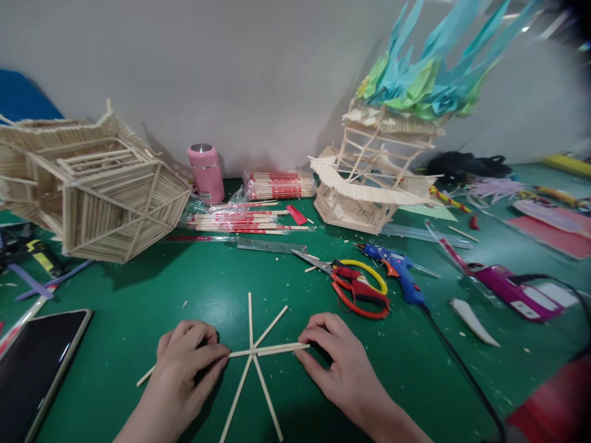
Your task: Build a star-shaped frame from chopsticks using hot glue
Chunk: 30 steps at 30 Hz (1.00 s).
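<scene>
Several thin wooden sticks [242, 386] radiate like spokes from one meeting point on the green table [221, 289]. My left hand [191, 363] pinches the left end of a roughly horizontal wooden stick with thumb and fingers. At the other side, my right hand [335, 363] has its thumb and fingers closed on the right ends of sticks lying nearly side by side. A further stick [146, 376] pokes out from beneath my left hand.
Behind are a stick-built model [120, 197], a pink flask [205, 174], packs of sticks [280, 186] and a paper-topped model [369, 178]. Scissors [360, 286], a blue glue gun [401, 271] with its cord, and a purple device [517, 292] lie right. A phone [39, 369] lies left.
</scene>
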Motion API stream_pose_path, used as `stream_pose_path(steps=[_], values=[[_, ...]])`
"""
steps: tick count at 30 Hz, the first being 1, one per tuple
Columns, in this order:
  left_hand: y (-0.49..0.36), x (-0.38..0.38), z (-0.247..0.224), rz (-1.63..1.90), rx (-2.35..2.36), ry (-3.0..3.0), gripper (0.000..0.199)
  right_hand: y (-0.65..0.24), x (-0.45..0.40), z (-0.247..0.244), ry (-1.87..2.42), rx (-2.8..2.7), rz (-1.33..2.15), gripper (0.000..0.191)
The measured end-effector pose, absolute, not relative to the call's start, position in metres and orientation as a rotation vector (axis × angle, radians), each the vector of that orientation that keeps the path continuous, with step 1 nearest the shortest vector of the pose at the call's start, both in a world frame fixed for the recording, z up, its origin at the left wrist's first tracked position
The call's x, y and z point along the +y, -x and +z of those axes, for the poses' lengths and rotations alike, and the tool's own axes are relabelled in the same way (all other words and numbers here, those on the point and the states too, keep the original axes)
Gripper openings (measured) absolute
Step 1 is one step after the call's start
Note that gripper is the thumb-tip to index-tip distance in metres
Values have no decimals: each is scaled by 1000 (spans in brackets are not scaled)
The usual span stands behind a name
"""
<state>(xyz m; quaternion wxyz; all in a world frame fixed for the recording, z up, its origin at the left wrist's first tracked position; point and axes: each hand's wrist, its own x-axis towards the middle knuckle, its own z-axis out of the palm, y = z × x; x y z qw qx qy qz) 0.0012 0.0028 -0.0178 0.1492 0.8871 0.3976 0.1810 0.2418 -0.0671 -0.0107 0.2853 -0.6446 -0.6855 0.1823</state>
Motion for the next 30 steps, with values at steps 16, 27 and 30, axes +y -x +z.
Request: stream_pose_path(steps=[16,27,30], values=[[-2,2,-22,517,1120,-2590,15,-250,-77,-14,1848,-1766,486,5],[-3,-1,-20,486,1125,-2561,17,-245,-78,-16,1859,-1732,460,6],[-3,-1,-18,462,1130,-2554,18,-244,-78,-16,1874,-1730,453,7]])
